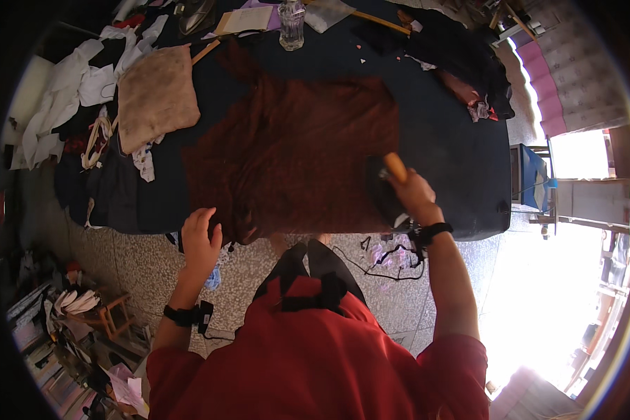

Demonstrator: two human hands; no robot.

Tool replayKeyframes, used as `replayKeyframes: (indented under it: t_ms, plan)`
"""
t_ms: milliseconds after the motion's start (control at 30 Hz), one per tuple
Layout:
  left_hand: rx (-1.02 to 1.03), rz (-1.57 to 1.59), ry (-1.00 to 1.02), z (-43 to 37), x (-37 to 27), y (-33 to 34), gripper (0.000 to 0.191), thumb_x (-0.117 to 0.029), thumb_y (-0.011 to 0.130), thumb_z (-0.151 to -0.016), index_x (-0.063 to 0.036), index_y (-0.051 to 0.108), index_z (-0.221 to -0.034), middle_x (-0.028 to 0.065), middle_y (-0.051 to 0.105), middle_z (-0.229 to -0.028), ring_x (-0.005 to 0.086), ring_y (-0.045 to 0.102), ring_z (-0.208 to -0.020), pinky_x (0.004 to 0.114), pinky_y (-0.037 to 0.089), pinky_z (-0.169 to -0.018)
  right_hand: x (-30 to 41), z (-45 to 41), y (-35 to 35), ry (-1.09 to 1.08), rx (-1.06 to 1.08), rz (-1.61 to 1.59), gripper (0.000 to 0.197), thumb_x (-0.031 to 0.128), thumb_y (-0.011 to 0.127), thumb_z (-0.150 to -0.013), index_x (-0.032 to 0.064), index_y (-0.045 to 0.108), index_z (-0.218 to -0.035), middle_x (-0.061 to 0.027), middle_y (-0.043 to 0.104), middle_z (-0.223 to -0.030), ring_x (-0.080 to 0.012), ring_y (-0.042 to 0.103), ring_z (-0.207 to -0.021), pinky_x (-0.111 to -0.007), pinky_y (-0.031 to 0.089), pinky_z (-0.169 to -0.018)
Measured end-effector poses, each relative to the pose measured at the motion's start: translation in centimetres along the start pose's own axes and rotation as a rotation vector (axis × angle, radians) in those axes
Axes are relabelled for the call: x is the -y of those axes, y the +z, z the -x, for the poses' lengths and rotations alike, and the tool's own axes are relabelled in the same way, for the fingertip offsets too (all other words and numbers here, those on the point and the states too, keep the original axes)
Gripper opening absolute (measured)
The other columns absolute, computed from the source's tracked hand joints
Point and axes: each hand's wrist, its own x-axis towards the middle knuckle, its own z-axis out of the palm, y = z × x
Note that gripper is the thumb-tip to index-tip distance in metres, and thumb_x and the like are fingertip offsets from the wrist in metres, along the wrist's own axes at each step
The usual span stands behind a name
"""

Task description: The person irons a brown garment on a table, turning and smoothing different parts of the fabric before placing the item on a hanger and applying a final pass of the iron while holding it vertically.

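Observation:
A reddish-brown cloth garment [315, 142] lies spread over a dark padded table [451, 168], with some creases at its left part. My right hand [417, 194] is closed around the orange-yellow handle of a clothes iron [380, 184], which rests on the garment's right edge near the front. At the lower left, my left hand [199, 233] is raised by the table's front edge, beside the garment's gathered corner, fingers slightly apart and nothing seen in it. The iron's soleplate is hidden beneath it.
A stained beige cloth pad [158, 97] and white cloths [65, 105] lie at the left. Towards the back stand a clear glass bottle [292, 26] and a second iron [196, 16]. Dark garments [457, 52] are heaped at the back right. A black cord [367, 272] trails on the floor.

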Motion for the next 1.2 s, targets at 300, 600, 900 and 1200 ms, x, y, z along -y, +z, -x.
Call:
replayKeyframes:
  t_ms: [300,600,900,1200]
  plan:
    - [0.150,0.087,-0.149,2.0,-3.0,4.4,0.039,-0.017,0.070,-0.081,-0.0045,0.057,-0.116,0.0152,0.059,-0.108,0.0341,0.057,-0.097,0.044,0.045,-0.082,-21.1,-6.5,-3.1,0.258,-0.259,-0.362,0.050,0.037,0.078,-0.078,-0.0030,0.060,-0.101,-0.0064,0.057,-0.066,-0.0140,0.054,-0.046,-0.029,0.039,-0.038]
    - [0.271,-0.132,-0.093,2.7,-2.2,5.2,0.027,-0.011,0.073,-0.076,-0.0057,0.059,-0.099,0.0118,0.060,-0.099,0.0335,0.057,-0.091,0.045,0.044,-0.077,-18.1,-4.3,-2.9,-0.090,-0.774,-0.313,0.043,0.023,0.076,-0.078,0.0022,0.058,-0.112,-0.0100,0.064,-0.083,-0.0245,0.064,-0.075,-0.033,0.051,-0.066]
    - [0.219,0.148,0.262,3.4,-2.4,1.9,0.011,-0.004,0.060,-0.079,-0.0056,0.055,-0.090,0.0116,0.062,-0.091,0.0322,0.058,-0.088,0.049,0.040,-0.100,-9.6,9.0,16.1,0.322,0.310,-1.009,0.045,0.021,0.074,-0.081,-0.0049,0.057,-0.114,-0.0118,0.066,-0.090,-0.0171,0.062,-0.060,-0.030,0.050,-0.050]
    - [0.410,0.021,0.250,6.7,-0.9,1.7,0.032,-0.012,0.064,-0.077,-0.0113,0.064,-0.110,0.0101,0.063,-0.082,0.0297,0.062,-0.071,0.041,0.050,-0.062,-12.7,13.2,17.3,0.241,0.193,-1.252,0.018,0.017,0.064,-0.084,0.0028,0.060,-0.074,-0.0050,0.057,-0.062,-0.0127,0.054,-0.050,-0.025,0.042,-0.045]
